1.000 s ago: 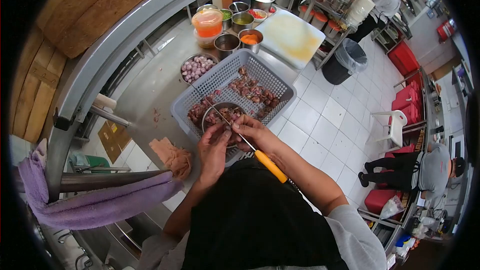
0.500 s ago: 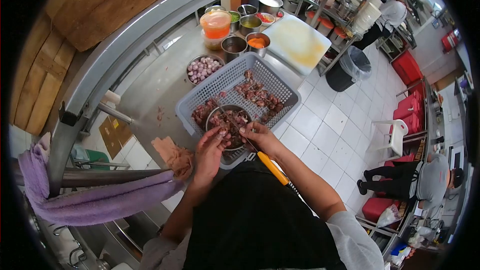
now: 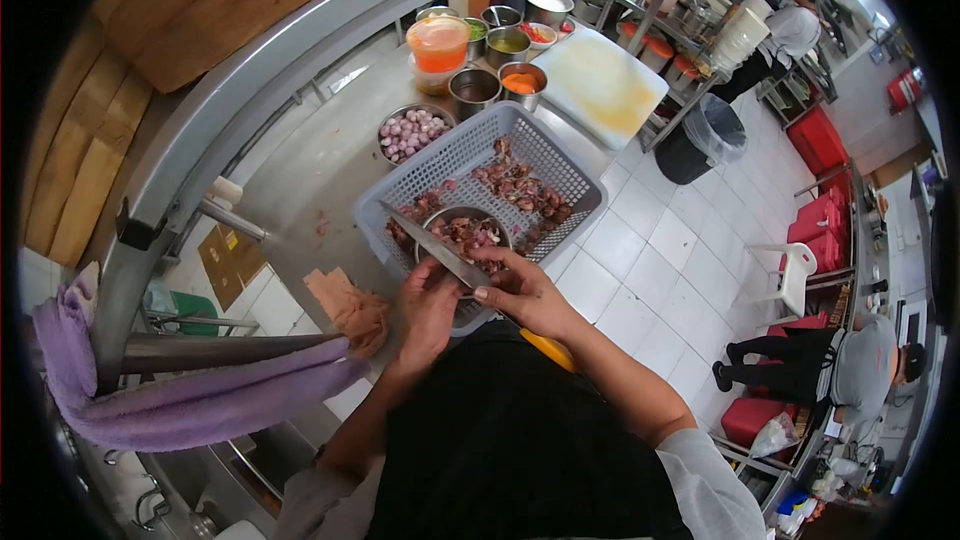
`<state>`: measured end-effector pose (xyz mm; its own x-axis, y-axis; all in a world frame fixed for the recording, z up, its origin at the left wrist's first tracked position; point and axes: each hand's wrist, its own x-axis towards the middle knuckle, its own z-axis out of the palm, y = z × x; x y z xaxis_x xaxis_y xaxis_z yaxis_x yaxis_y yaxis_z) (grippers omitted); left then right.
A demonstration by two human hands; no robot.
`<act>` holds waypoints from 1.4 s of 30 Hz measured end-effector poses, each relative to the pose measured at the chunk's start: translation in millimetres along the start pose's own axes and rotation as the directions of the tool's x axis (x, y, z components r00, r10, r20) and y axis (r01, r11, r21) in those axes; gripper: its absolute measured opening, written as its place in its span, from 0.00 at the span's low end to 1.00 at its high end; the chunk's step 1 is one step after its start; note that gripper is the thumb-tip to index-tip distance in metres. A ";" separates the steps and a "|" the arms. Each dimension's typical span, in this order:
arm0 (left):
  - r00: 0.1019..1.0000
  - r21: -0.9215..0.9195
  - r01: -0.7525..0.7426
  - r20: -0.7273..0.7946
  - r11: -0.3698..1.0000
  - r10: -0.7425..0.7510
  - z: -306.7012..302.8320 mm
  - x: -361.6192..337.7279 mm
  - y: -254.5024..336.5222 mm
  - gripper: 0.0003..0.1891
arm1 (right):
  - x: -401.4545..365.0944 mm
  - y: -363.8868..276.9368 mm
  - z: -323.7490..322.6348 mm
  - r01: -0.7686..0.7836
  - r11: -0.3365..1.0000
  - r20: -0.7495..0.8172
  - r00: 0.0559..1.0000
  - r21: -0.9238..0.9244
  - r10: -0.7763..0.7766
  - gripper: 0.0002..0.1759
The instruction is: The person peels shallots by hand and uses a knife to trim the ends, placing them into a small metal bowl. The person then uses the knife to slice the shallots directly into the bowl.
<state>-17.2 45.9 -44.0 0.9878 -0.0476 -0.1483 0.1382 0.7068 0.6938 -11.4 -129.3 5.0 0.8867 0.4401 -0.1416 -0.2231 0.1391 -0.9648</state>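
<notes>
My right hand (image 3: 525, 295) is closed on a knife (image 3: 440, 248). Its blade points up and left across a metal bowl (image 3: 509, 233), and its yellow handle (image 3: 548, 350) slants back toward my black apron. Just under the blade, my left hand (image 3: 425, 308) has its fingers curled together; whatever they pinch is hidden. Inside the bowl are reddish-purple shallots (image 3: 468, 232) with loose skins. The bowl sits in a grey perforated plastic basket (image 3: 370, 210), where more shallots and skins (image 3: 520, 190) lie behind it.
A bowl of peeled shallots (image 3: 412, 133) stands left of the basket. Beyond are metal pots (image 3: 474, 90), an orange-filled tub (image 3: 438, 45) and a white cutting board (image 3: 600, 85). A crumpled cloth (image 3: 350, 310) and purple towel (image 3: 200, 405) lie left. Two people are at the right.
The knife has swung so its broad blade lies across the bowl's front, and more of its handle is hidden. My left fingers have drawn down beneath the blade.
</notes>
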 end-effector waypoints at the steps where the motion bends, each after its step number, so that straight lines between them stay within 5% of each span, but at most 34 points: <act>1: 1.000 0.002 -0.006 -0.006 1.000 0.006 -0.1 -0.7 0.0 0.14 | -0.9 0.5 -1.2 -0.007 1.000 0.001 1.000 -0.026 0.007 0.29; 9: 1.000 -0.023 0.014 0.025 1.000 -0.014 -1.3 -3.5 -3.5 0.15 | -3.8 -3.8 1.7 0.006 0.999 -0.021 1.000 -0.032 -0.006 0.24; 20: 0.998 -0.090 0.056 0.020 0.994 -0.054 -2.5 -3.3 -0.6 0.11 | 2.5 9.8 -12.8 -0.134 0.940 -0.034 0.988 0.315 0.152 0.22; 25: 0.992 -0.111 0.122 0.011 0.986 -0.122 -10.6 -0.5 4.2 0.11 | 8.5 23.4 -23.7 -0.194 0.961 -0.138 0.965 0.199 0.223 0.22; 28: 0.991 -0.081 0.135 -0.003 0.988 -0.136 -15.0 1.1 2.7 0.11 | 13.9 35.0 -24.6 -0.100 0.976 -0.176 0.975 0.195 0.135 0.23; 37: 0.995 -0.073 0.093 0.051 0.993 -0.090 -11.6 9.1 -3.1 0.15 | -1.8 6.0 -12.0 -0.113 0.993 0.020 0.993 -0.032 0.114 0.32; 42: 0.993 -0.002 0.107 0.054 0.994 -0.106 -12.8 5.4 0.1 0.16 | -2.7 6.2 -3.2 -0.054 0.997 0.015 0.998 0.047 0.054 0.32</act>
<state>-12.8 54.8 -53.7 0.9699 -0.1607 -0.1829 0.2427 0.6992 0.6725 -13.9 -132.4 -1.3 0.8672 0.4603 -0.1898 -0.2899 0.1569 -0.9441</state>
